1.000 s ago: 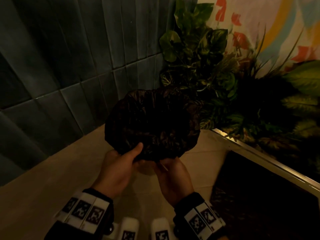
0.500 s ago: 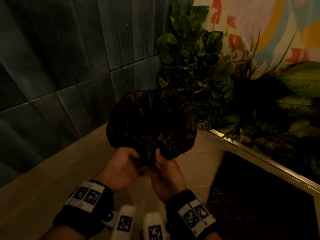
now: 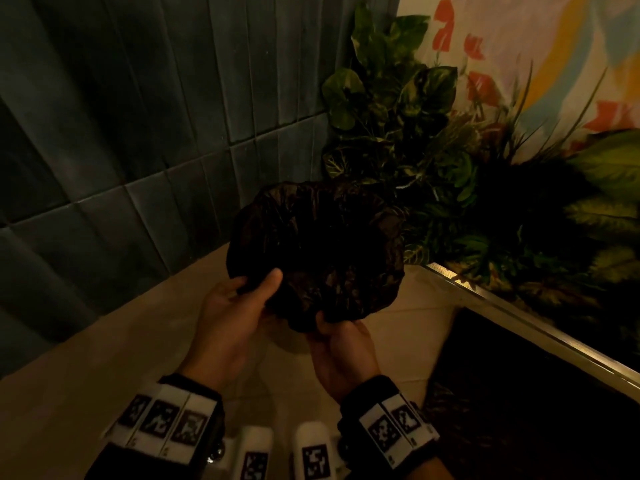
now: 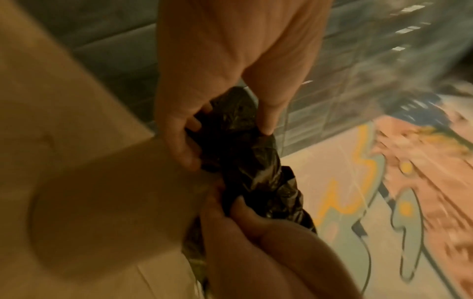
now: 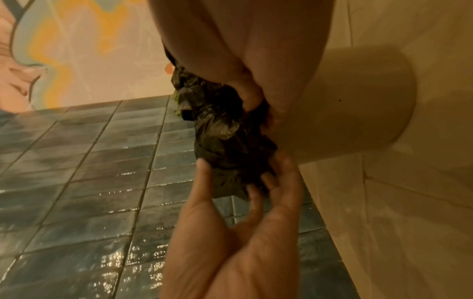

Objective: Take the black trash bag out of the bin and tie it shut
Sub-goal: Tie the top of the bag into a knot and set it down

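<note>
Bag (image 3: 318, 251) is bunched at its near rim, both hands on it, still draped over the bin (image 4: 107, 202).

Left hand (image 3: 228, 320): thumb (image 3: 272, 280) laid on top of the rim, fingers curled under the plastic. In the left wrist view the same hand (image 4: 220, 66) has thumb and fingers either side of the black gather (image 4: 243, 153), pinching it.

Right hand (image 3: 341, 355): gripping the rim's lower near edge, fingertips buried in the folds. The right wrist view shows this hand (image 5: 245, 50) closed round a twisted rope of bag (image 5: 220, 131), with the left hand (image 5: 230, 232) coming up from below, fingers (image 5: 256, 194) spread against the end of the twist.

The bag's far side is spread wide as a crumpled dome, mouth not closed there. No knot that I can make out; dark and blurry.

The bin is beige and cylindrical, right behind the gather in both wrist views. In the head view the bag and hands cover almost all of it.

Around:
- beige floor (image 3: 86, 358)
- dark teal tiled wall (image 3: 121, 116) on the left
- plants (image 3: 415, 140) just beyond the bag
- painted wall (image 3: 554, 46) behind them
- metal-edged ledge (image 3: 519, 317) to the right
</note>
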A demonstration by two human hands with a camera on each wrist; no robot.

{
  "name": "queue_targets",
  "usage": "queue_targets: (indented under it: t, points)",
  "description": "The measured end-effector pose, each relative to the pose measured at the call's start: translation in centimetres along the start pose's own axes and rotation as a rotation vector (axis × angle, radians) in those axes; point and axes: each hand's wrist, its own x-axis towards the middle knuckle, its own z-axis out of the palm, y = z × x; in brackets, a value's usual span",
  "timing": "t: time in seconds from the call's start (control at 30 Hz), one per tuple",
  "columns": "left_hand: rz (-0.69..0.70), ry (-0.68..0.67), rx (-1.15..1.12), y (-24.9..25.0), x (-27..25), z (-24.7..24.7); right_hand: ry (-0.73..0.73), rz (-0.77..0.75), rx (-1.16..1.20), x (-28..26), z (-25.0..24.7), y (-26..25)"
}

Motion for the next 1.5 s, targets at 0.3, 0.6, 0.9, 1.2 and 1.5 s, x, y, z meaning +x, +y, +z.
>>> queue_targets:
  t: [0.3,0.6,0.9,1.2,1.5]
  points:
    - [-0.237,-0.177,-0.195,-0.5,1.1,0.4,0.133,0.052,-0.253,0.2,1.2,0.0]
    - [-0.209,-0.094,-0.349,-1.7,2.6,0.0,0.130,0.036,-0.032,-1.2,1.5,-0.8]
    - [-0.201,-0.220,-0.276,-0.9,2.6,-0.5,-0.014,0.111,-0.117,-2.5,3.1,-3.1]
    - [-0.160,-0.244,-0.125,-0.2,1.9,0.1,-0.020,0.063,-0.138,-0.9,2.3,-3.3]
    - [-0.176,-0.224,-0.078,1.3,2.0,0.0,0.015,0.074,-0.050,0.6,1.3,-2.2]
